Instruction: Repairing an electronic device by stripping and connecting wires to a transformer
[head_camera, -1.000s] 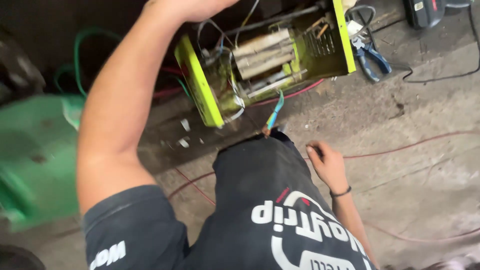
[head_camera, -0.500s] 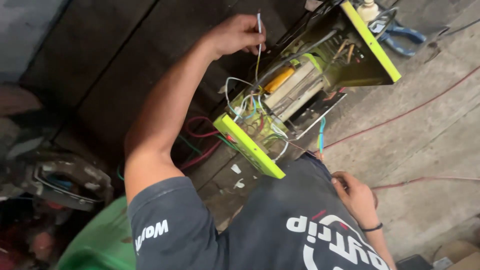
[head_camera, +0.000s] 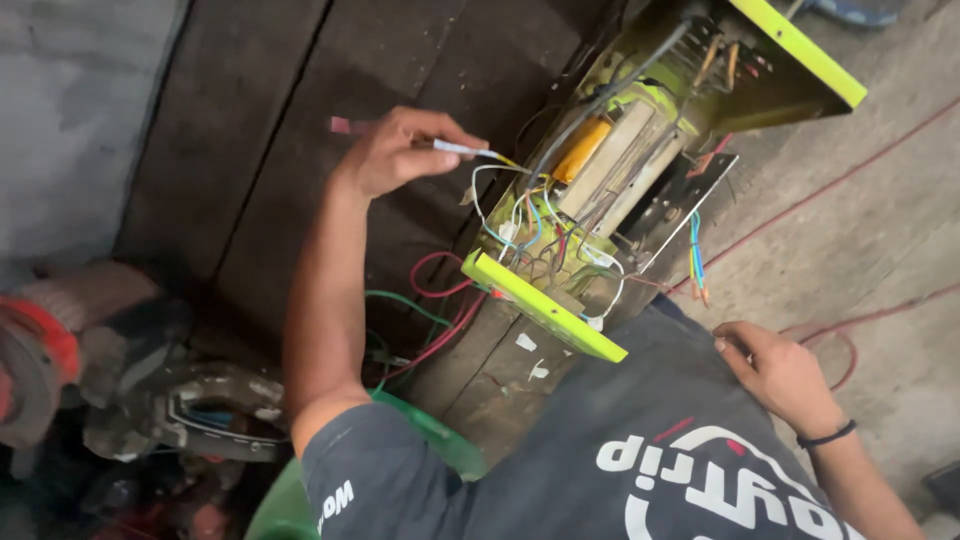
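Two hands show. Left hand (head_camera: 400, 150) is pinched shut on a thin screwdriver-like tool (head_camera: 455, 147), though blur hides its tip, pointing right into the wiring (head_camera: 525, 235) of an opened yellow-green electrical unit (head_camera: 620, 180). Right hand (head_camera: 775, 370), loosely curled and holding nothing, rests near right on dark shorts (head_camera: 650, 420).

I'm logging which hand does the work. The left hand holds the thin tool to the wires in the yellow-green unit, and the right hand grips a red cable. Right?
Not quite. In the head view the right hand grips nothing; it lies open on the dark trouser leg. The left hand does hold the thin tool by the yellow-green unit.
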